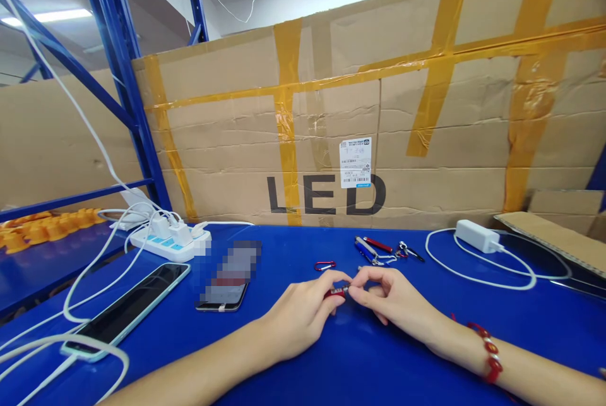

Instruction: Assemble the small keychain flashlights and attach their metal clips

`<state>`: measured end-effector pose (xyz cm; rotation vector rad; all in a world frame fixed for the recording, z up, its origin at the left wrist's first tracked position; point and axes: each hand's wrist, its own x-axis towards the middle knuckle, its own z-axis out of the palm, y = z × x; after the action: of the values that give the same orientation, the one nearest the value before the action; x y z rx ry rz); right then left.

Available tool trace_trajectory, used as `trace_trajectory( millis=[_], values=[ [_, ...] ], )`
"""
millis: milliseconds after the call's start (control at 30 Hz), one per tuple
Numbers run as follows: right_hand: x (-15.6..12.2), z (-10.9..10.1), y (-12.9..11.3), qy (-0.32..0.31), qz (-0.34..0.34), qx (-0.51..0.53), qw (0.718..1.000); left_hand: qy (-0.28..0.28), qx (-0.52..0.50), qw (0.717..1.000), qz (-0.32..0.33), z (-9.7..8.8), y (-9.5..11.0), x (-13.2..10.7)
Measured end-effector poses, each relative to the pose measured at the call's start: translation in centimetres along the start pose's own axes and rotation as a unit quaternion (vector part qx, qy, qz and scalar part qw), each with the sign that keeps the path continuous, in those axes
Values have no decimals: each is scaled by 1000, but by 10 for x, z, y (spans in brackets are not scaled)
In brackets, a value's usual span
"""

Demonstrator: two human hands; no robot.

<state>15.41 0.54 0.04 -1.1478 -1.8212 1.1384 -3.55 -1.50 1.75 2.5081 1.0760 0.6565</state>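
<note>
Both my hands meet low in the middle of the blue table (379,368). My left hand (303,314) is closed, pinching a small red keychain tool (335,292) at its fingertips. My right hand (392,295) is closed too, pinching the silver end of the same tool from the right. A red bead bracelet (490,355) circles my right wrist. Just beyond my hands lie a loose red carabiner (324,265) and a small heap of similar keychain tools (379,250), blue, red and silver.
Two phones lie to the left: one with a teal case (127,310), one partly blurred (226,289). A white power strip (165,238) with cables sits far left, a white charger (476,235) with coiled cable far right. A taped cardboard box (379,122) marked LED walls the back.
</note>
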Motion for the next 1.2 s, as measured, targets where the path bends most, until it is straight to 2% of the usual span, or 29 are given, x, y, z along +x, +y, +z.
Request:
trace_trajectory(
  millis=[1200],
  values=[
    [-1,0,-1,5,-11,0,1000,-4,0,1000,-4,-1,0,1]
  ],
)
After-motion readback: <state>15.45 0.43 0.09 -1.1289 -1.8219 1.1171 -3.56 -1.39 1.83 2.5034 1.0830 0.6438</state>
